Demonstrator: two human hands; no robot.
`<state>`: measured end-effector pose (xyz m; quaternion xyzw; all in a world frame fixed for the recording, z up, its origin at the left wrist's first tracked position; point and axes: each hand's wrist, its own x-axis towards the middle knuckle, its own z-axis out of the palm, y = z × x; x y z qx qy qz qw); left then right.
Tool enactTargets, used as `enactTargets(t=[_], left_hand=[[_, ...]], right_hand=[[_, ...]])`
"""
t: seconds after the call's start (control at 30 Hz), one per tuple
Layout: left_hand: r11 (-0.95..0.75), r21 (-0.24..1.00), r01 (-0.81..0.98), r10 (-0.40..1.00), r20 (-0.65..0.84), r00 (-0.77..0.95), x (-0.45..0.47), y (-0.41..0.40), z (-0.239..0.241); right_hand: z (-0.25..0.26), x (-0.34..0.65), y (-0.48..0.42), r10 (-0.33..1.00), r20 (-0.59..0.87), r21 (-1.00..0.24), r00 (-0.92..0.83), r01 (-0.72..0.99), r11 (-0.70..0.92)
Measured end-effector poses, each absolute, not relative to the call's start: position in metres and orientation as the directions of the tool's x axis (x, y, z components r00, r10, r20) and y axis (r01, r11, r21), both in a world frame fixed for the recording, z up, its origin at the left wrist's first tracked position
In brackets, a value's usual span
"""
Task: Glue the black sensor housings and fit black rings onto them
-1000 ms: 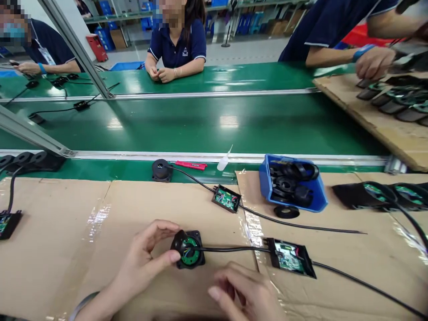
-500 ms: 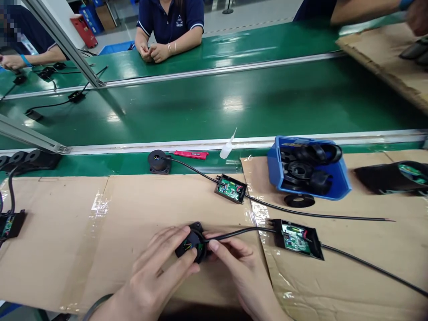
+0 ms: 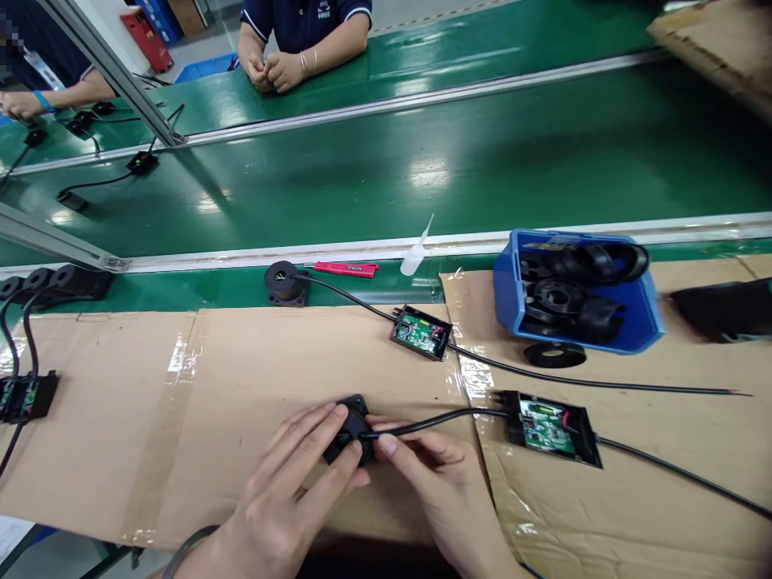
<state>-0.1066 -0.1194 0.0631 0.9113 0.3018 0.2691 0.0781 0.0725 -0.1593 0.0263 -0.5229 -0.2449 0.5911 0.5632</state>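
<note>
Between my two hands, low over the cardboard, is a black round housing with a square flange [image 3: 350, 430]. My left hand [image 3: 295, 482] closes on it from the left, fingertips pressing its top and near side. Thumb and fingers of my right hand [image 3: 425, 470] pinch the black cable [image 3: 446, 418] where it enters the housing; they also touch the housing's right side. That cable runs right to an open black case with a green circuit board [image 3: 552, 426]. Farther back lies a similar set: a round housing [image 3: 285, 283], cabled to another open case with a board [image 3: 420, 331].
A blue bin [image 3: 654, 318] holds black round parts, with a black ring [image 3: 555, 355] before it. A red screwdriver-like tool [image 3: 346, 269] and a white dropper bottle [image 3: 413, 259] lie by the rail. More housings [image 3: 78, 281] stand left. A co-worker's hands [image 3: 277, 72] rest across the green belt [image 3: 338, 185].
The view has shifted slightly. My hands stay on the housing and cable, with the cable end now pressed nearer the housing's middle. The person at the upper right has left the view.
</note>
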Motion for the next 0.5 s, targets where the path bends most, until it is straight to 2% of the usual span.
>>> enactTargets(t=[0.5], left_hand=[[-0.823, 0.181, 0.539, 0.558, 0.441, 0.703, -0.0981, -0.1242, 0.0642]], right_hand=[[0.0271, 0.0721, -0.1586, 0.926, -0.329, -0.879, 0.187, -0.42, -0.227]])
